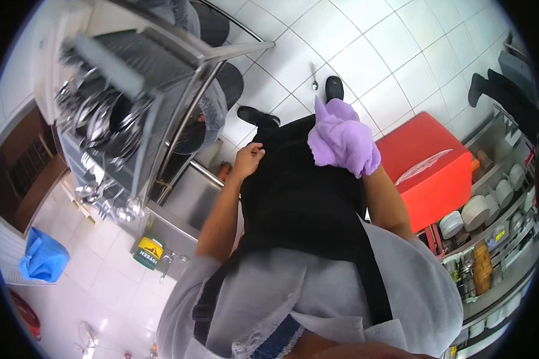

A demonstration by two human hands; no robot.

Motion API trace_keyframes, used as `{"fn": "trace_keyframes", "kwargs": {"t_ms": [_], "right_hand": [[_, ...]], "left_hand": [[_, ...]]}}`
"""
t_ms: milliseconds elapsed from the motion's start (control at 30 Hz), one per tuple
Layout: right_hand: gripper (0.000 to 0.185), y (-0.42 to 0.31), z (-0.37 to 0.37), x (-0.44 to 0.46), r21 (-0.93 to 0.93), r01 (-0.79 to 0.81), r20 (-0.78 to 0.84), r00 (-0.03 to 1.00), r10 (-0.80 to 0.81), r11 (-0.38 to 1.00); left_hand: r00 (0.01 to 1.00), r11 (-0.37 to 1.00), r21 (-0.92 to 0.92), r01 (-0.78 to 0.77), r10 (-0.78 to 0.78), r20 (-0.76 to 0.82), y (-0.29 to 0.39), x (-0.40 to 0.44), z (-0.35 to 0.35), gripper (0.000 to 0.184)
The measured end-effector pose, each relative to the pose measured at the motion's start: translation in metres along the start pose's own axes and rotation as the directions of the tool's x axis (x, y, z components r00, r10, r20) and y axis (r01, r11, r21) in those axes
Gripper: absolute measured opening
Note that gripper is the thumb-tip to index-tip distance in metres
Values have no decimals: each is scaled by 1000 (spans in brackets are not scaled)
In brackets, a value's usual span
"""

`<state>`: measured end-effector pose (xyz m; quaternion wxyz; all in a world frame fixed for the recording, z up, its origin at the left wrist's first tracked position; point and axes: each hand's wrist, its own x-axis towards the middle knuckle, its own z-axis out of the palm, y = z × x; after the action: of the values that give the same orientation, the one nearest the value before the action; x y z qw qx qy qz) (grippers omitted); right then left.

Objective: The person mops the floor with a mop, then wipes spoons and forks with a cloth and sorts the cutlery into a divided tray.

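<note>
In the head view, the purple cloth (344, 139) is bunched over the end of the right forearm (389, 203), in front of the black apron (299, 185) and just beside the red box's (434, 161) left edge. Ahead, the tiled floor (383, 54) lies open, with a spoon (315, 82) near one shoe (334, 88). The left hand (249, 160) has less room, between the apron and the edge of the sink (188, 200); its fingers look loosely bent and released. Whether they touch the apron is unclear. The right hand is hidden by the cloth, so I cannot tell how its fingers stand. Utensils (99, 116) in the rack (185, 102) overlap and blur; the round border cuts off the shelves at right.
</note>
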<state>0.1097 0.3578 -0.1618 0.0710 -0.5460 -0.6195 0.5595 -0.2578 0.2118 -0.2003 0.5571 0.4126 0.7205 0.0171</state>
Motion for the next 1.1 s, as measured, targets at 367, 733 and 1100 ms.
{"fn": "trace_keyframes", "kwargs": {"t_ms": [367, 733, 1100], "right_hand": [[21, 34, 10, -39, -180, -211, -134, 973, 188, 961], [35, 80, 14, -79, -733, -146, -9, 979, 205, 665], [63, 172, 65, -79, 241, -799, -586, 332, 739, 550]], "left_hand": [[994, 985, -162, 66, -51, 91, 53, 217, 81, 30], [996, 994, 60, -92, 93, -16, 54, 457, 209, 26], [925, 867, -452, 210, -326, -197, 76, 653, 324, 25]]}}
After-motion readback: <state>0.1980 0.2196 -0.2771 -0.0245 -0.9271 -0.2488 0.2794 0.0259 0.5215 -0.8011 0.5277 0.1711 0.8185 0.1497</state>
